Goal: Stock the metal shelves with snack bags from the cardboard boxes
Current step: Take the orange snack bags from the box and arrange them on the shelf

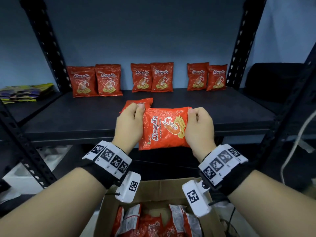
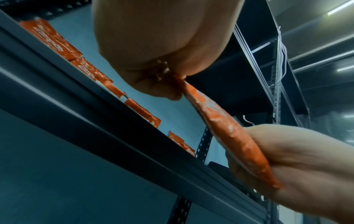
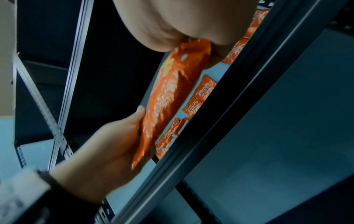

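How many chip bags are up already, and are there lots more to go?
Six prawn cracker bags already stand along the back of the metal shelf. The left hand and right hand hold two more bags over the shelf's front edge, not yet placed. The cardboard box below still holds several bags, so plenty is left.

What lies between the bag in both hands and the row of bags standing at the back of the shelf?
Only a second bag, gripped in the left hand just beyond the held bag. The right hand grips the held bag's other side. Past them the shelf surface looks bare up to the six standing bags.
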Motion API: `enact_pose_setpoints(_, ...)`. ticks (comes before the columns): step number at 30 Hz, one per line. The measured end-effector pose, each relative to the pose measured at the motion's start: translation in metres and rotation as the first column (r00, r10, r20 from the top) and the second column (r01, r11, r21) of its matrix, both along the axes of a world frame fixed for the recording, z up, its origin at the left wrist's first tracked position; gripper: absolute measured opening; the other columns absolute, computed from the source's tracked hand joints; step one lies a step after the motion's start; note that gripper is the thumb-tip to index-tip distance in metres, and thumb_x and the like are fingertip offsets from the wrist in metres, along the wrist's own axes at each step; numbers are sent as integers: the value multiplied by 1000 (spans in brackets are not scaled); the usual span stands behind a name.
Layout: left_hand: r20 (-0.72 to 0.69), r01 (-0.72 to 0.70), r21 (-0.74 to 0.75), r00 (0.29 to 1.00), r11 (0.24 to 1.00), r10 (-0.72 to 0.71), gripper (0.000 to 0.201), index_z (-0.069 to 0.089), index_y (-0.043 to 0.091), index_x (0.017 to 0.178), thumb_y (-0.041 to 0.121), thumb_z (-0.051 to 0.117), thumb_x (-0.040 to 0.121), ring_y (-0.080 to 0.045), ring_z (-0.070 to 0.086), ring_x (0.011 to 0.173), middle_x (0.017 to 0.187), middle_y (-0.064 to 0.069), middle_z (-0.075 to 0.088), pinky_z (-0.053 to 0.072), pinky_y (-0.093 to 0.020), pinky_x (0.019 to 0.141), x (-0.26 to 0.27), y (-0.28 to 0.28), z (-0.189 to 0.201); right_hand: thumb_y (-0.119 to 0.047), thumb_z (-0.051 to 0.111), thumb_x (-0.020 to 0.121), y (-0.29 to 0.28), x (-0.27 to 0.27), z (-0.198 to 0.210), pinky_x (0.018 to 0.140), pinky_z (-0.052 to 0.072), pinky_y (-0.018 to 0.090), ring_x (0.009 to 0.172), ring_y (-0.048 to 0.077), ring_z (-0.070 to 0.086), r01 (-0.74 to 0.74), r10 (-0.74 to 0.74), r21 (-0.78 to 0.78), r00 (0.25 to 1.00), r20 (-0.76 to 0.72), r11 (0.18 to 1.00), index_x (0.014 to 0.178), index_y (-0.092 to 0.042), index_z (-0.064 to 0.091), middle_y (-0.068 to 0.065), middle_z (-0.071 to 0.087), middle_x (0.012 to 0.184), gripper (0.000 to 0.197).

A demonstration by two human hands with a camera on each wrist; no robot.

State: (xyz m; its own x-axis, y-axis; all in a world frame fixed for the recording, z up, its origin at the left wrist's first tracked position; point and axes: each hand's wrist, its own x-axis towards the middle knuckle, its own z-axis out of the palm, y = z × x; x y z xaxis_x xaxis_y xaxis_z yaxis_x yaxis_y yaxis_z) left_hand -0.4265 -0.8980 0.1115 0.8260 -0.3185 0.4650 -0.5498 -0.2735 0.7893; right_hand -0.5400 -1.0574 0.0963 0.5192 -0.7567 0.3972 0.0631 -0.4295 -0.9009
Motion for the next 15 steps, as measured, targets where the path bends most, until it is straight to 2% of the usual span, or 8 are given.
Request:
enact_pose_setpoints(1, 7, -9, 6, 1000, 1000, 9, 43, 43, 12, 76, 40, 41, 109, -16, 51, 65, 70, -4, 52, 41, -41, 68, -5, -3, 0, -31, 44, 109, 2, -3, 1, 62, 42, 18, 66, 11, 52, 47, -47, -71, 999, 0, 996, 87, -9, 55, 3, 58, 74, 34)
enact_pose_setpoints(3, 12, -35, -26, 999, 999, 36, 40, 39, 15, 77, 37, 37, 111, -8, 47, 62, 70, -2, 48, 37, -36, 64, -12, -6, -1, -30, 42, 110, 3, -8, 4, 56, 37, 13, 62, 3, 49, 97, -98, -184, 995, 3, 978, 86, -8, 54, 1, 56, 71, 34)
enact_pose_setpoints(5, 30, -71, -58, 997, 996, 73, 40, 35, 18, 76, 36, 36, 111, -4, 45, 59, 68, 3, 44, 32, -29, 59, -15, -8, -1, -30, 42, 110, 2, -10, 6, 56, 36, 8, 64, -5, 50, 99, -102, -248, 995, 0, 964, 87, -8, 54, 3, 57, 71, 34)
enact_pose_setpoints(6, 34, -87, -52, 995, 995, 89, 40, 35, 18, 75, 36, 35, 111, -3, 45, 59, 68, 3, 44, 32, -23, 56, -15, -9, -1, -30, 43, 110, 2, -10, 7, 55, 36, 8, 66, -4, 52, 91, -92, -269, 996, 7, 959, 87, -8, 54, 4, 58, 70, 34)
enact_pose_setpoints(8, 10, -99, -12, 995, 995, 99, 42, 37, 17, 75, 37, 33, 112, -5, 46, 62, 71, 2, 47, 33, -16, 57, -11, -7, 0, -29, 43, 110, 3, -11, 7, 53, 37, 14, 68, 8, 54, 57, -50, -313, 998, 33, 948, 87, -8, 52, 4, 57, 68, 32)
enact_pose_setpoints(10, -40, -85, 12, 996, 996, 85, 44, 40, 19, 73, 37, 32, 112, -6, 48, 66, 73, 3, 50, 32, -18, 59, -8, -5, 1, -28, 44, 110, 4, -12, 7, 51, 37, 18, 68, 13, 55, 18, -5, -367, 999, 37, 930, 88, -8, 50, 1, 54, 65, 30)
enact_pose_setpoints(13, -37, -79, 34, 996, 996, 80, 44, 40, 19, 72, 37, 32, 112, -8, 48, 68, 74, 2, 50, 30, -33, 64, -6, -3, 3, -30, 43, 110, 0, -9, 3, 52, 38, 22, 65, 15, 55, -7, 11, -372, 1000, 7, 928, 88, -9, 48, 0, 53, 66, 31)
enact_pose_setpoints(15, 36, -100, 25, 994, 995, 99, 44, 38, 17, 72, 35, 33, 112, -6, 45, 64, 71, 2, 48, 29, -30, 62, -6, -1, 5, -32, 43, 110, -1, -6, 3, 51, 38, 21, 60, 11, 54, 3, -10, -327, 1000, -22, 945, 87, -9, 49, 2, 56, 69, 33)
